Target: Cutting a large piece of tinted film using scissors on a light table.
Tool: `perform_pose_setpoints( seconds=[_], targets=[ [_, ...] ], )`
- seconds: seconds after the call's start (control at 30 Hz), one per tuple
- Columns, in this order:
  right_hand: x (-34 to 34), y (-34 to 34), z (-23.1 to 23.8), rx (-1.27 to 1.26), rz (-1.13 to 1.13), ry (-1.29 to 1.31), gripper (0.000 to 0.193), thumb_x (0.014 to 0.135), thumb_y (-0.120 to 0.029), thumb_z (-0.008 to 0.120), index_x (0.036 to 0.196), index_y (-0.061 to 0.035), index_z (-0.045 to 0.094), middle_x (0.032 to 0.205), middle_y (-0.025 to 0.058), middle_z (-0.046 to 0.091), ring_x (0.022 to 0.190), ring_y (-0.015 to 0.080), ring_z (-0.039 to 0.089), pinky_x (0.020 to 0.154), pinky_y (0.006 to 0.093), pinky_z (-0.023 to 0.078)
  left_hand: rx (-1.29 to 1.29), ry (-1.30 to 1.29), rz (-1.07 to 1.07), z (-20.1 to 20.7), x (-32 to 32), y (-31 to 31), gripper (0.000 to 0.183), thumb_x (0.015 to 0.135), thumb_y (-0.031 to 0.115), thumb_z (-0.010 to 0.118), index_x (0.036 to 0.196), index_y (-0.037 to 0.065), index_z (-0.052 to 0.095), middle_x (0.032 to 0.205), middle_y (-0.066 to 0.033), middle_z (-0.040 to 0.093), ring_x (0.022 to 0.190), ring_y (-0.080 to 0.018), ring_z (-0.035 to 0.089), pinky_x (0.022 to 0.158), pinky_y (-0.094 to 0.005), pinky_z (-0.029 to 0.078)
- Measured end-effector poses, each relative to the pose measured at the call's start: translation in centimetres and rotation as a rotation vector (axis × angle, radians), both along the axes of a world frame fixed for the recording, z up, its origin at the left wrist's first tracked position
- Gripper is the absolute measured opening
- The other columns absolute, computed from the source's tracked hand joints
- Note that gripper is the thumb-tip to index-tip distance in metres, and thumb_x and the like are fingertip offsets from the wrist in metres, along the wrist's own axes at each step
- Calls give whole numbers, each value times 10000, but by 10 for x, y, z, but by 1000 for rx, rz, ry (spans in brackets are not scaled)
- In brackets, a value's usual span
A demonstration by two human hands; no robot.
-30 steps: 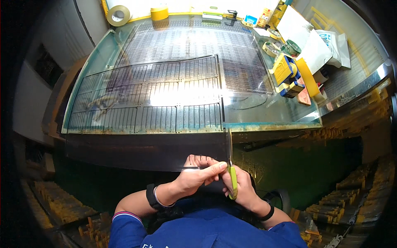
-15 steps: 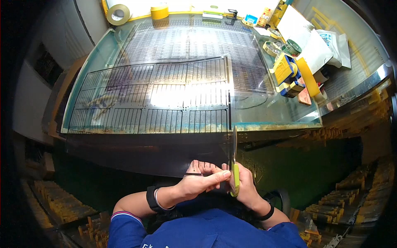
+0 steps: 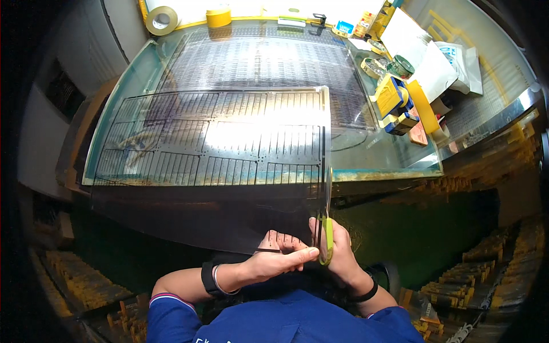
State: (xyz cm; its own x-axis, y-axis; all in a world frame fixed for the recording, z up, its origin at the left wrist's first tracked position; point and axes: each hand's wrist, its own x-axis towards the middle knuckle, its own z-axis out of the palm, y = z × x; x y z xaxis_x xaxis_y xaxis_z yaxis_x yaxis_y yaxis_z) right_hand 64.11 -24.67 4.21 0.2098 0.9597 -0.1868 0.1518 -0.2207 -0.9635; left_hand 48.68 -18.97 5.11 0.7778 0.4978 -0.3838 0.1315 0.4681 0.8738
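Edge-trimming seemed underway: the left hand (image 3: 278,262) pinched the printed film (image 3: 233,137), the right hand (image 3: 343,248) gripped green-handled scissors (image 3: 329,230) toward twelve o'clock; the next cut likely needed tautness

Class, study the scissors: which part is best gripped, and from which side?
Probably the green handle, coming from the near right, as the right hand holds it. The handle points toward the person, while the blades reach away beside the transparent sheet's right edge, so this grip avoids them.

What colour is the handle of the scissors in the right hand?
The scissor handle is lime green; the head view shows it best.
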Motion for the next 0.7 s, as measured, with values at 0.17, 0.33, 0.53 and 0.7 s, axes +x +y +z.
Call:
perform_pose_setpoints(
  seconds=[0.17,0.33,0.53,0.7],
  targets=[
    [2,4,-14,81,-74,121,179,879,-227,509,816,-60,493,588,-34,458,528,46,453,445,216,361,-17,13,-73,4,-1,-2,282,787,286,647,718,14,652,587,5,574,503,-32,501,438,-177,389],
    [3,6,-7,65,-48,108,199,890,-250,489,824,-62,498,579,-33,455,492,52,448,431,207,364,35,34,-64,3,0,-5,296,783,292,646,634,36,635,521,-14,559,445,-41,481,419,-180,377],
    [5,13,-4,64,-94,71,249,892,-294,482,783,-70,489,560,-29,433,475,65,454,433,208,379,45,28,-89,0,1,-9,306,781,307,646,647,32,642,517,-23,564,437,-41,484,413,-177,377],
    [10,18,-1,9,-127,101,259,896,-308,472,796,-71,495,606,-19,460,479,73,466,439,223,389,28,35,-128,0,1,-9,318,792,326,631,658,38,645,516,-14,569,428,-37,479,407,-173,370]
  ],
)
